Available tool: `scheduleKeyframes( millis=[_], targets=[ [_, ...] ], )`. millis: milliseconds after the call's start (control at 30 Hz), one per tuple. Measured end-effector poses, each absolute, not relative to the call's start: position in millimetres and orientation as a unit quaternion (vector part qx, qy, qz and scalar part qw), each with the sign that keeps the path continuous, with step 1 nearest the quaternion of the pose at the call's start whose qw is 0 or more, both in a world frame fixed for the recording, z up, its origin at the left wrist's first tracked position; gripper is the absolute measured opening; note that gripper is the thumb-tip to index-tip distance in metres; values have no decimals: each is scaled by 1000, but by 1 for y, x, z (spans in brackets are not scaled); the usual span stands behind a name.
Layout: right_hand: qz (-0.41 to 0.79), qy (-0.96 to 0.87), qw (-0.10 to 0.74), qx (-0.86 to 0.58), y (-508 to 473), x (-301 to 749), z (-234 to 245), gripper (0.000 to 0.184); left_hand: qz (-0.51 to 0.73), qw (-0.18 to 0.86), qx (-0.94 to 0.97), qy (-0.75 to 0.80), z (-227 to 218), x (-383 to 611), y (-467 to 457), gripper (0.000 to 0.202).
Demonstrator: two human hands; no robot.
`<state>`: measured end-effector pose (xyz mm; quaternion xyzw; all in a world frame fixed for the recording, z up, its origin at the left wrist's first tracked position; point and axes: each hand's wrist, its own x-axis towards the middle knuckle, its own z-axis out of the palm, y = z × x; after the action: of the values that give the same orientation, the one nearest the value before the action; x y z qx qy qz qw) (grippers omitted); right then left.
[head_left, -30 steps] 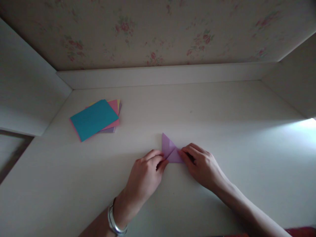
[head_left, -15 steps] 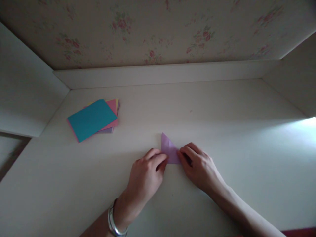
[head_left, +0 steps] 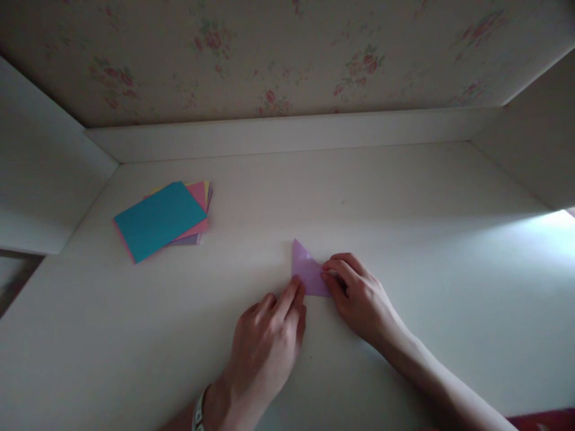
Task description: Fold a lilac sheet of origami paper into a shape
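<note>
A small purple paper (head_left: 305,270), folded to a triangle-like shape with its point at the upper left, lies on the white desk (head_left: 386,203). My left hand (head_left: 272,341) presses its lower left corner with outstretched fingertips, the fingers lying close together rather than curled around it. On the opposite side, my right hand (head_left: 359,296) pinches the paper's right corner between thumb and fingers. That corner is partly hidden by the fingertips. A bracelet (head_left: 199,410) shows on my left wrist.
At the left of the desk sits a loose stack of coloured paper, a blue sheet (head_left: 159,221) on top, with pink, yellow and purple edges showing. White panels (head_left: 40,161) border the desk at left, back and right. Behind rises a floral wall (head_left: 215,60).
My left hand's fingers have straightened from a bent grip at the paper's lower left, and the hand has moved slightly down. My right hand keeps its pinch. The view has shifted slightly.
</note>
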<state>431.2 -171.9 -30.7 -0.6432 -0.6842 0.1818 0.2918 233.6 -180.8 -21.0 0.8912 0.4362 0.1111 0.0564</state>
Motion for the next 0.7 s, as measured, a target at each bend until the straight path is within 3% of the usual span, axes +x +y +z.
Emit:
scheduleKeyframes(
  millis=[300,700],
  targets=[
    [191,-675,295,-649,-171,432,-32,15,102,33,891,442,-20,234,-180,31],
    [103,-755,238,-602,-179,433,-31,37,65,38,890,449,-15,227,-182,35]
  ],
)
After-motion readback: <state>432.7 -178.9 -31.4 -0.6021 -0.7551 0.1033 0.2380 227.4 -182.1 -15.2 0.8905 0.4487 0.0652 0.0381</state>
